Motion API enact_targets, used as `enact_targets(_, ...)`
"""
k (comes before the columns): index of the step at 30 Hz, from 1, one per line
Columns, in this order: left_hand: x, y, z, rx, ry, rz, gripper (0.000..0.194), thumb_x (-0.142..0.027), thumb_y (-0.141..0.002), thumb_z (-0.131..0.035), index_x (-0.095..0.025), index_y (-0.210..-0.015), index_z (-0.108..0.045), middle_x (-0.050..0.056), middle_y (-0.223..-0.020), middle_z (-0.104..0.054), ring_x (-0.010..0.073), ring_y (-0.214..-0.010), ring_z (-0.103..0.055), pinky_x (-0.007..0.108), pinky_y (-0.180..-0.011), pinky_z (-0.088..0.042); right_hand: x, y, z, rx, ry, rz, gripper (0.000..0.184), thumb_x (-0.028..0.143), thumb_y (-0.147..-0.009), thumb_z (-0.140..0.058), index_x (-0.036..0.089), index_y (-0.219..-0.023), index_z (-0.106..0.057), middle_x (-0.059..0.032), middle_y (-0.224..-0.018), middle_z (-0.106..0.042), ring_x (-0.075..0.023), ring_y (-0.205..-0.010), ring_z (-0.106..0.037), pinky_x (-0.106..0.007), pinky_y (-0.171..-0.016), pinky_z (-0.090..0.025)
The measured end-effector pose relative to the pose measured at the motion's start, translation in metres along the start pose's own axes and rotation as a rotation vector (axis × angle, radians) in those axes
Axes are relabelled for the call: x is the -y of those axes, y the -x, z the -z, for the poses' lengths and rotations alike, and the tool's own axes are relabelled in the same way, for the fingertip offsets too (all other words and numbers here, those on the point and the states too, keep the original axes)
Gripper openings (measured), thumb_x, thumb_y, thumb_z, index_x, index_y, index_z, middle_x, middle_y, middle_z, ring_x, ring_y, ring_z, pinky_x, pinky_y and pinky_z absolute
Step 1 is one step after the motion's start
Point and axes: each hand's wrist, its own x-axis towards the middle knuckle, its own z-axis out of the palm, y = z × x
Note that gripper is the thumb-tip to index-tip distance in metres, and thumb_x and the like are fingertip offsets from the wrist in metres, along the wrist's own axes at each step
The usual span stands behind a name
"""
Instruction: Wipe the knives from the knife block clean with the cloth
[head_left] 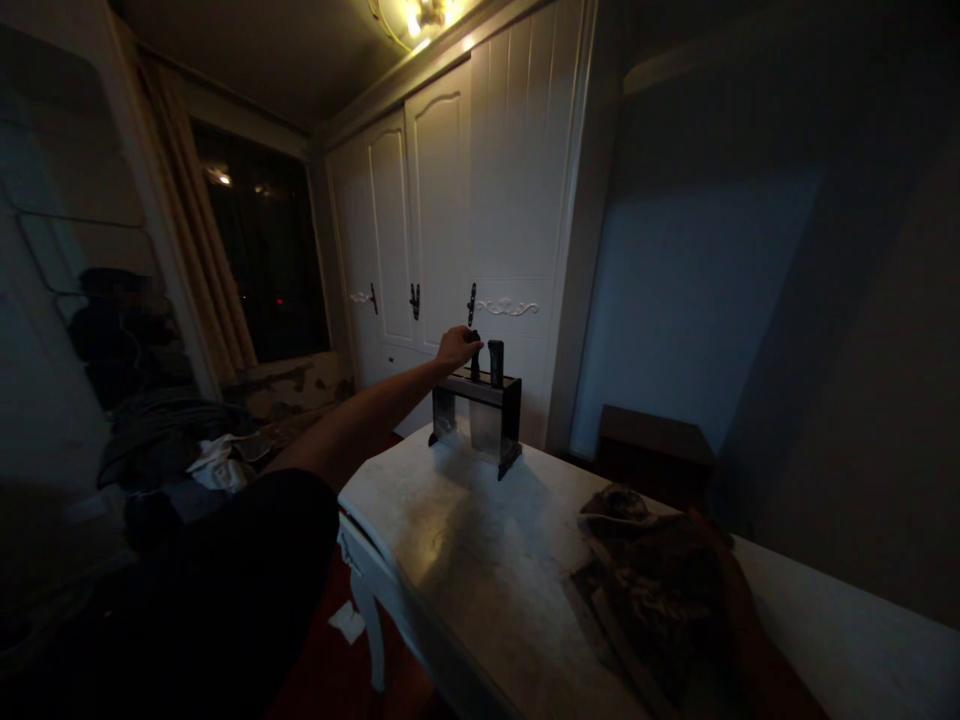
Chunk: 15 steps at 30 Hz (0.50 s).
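- I have the left hand (pixel 454 347) stretched out at the far end of the pale marble-look surface (pixel 465 530), over the knife block (pixel 513 415).
- Its fingers are narrow, closed on the top of the left black knife handle (pixel 475 368), which rises from the block's upper slot.
- The right black knife handle (pixel 496 362) stands upright just beside it, clear of the fingers.
- The knife block stands upright on dark feet, with black ends and see-through sides; a broad pale blade (pixel 486 430) shows inside.
- I find the right hand (pixel 705 530) in deep shadow at the lower right, beside the dark patterned cloth (pixel 660 590); I cannot tell how its fingers are set or whether they grip it.
- The cloth lies bunched on the surface, nearer to me than the block and well apart from it.
- Behind the block I see a white wardrobe (pixel 517 200), and to its right a low dark cabinet (pixel 656 437).
- A white scrap (pixel 347 622) lies on the red floor (pixel 405 665).
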Motion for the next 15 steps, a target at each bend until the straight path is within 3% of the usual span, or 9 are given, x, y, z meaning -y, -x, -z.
enact_targets(6, -0.022, -0.027, 0.032, -0.085, -0.012, -0.031, 0.019, -0.027, -0.079, -0.069, -0.010, -0.089, -0.069, 0.008, -0.090, -0.069, 0.0181, -0.086, -0.062, 0.028, -0.078, -0.045, 0.004, 0.014, -0.009, -0.026, -0.017, -0.078, 0.015, 0.033, -0.082, -0.069, 0.020, -0.090, -0.068, -0.0032, -0.082, -0.072, -0.0219, -0.074, -0.069, -0.032, -0.082, -0.059)
enact_targets(11, -0.062, -0.069, 0.082, -0.296, 0.095, -0.143, 0.028, -0.022, -0.080, -0.068, -0.001, -0.098, -0.066, 0.007, -0.093, -0.067, 0.0119, -0.086, -0.058, 0.024, -0.080, -0.040, 0.006, 0.016, -0.014, -0.060, -0.051, -0.121, 0.016, 0.033, -0.088, -0.062, 0.019, -0.082, -0.068, -0.0023, -0.071, -0.069, -0.0195, -0.060, -0.064, -0.032, -0.081, -0.060)
enact_targets(14, -0.082, -0.102, 0.116, -0.399, 0.155, -0.215, 0.028, -0.017, -0.088, -0.051, 0.004, -0.104, -0.060, -0.003, -0.090, -0.063, 0.0014, -0.083, -0.048, 0.021, -0.086, -0.031, 0.000, 0.011, -0.010, -0.092, -0.065, -0.068, 0.014, 0.034, -0.083, -0.069, 0.020, -0.086, -0.068, -0.0018, -0.074, -0.070, -0.0208, -0.067, -0.067, -0.032, -0.082, -0.060)
enact_targets(15, -0.087, -0.110, 0.127, -0.442, 0.201, -0.221, 0.024, -0.018, -0.087, -0.054, 0.001, -0.102, -0.057, -0.005, -0.084, -0.062, 0.0018, -0.077, -0.042, 0.022, -0.086, -0.034, -0.003, 0.009, -0.008, -0.083, -0.061, -0.040, 0.018, 0.036, -0.081, -0.071, 0.020, -0.088, -0.068, -0.0025, -0.076, -0.070, -0.0223, -0.071, -0.069, -0.034, -0.082, -0.061)
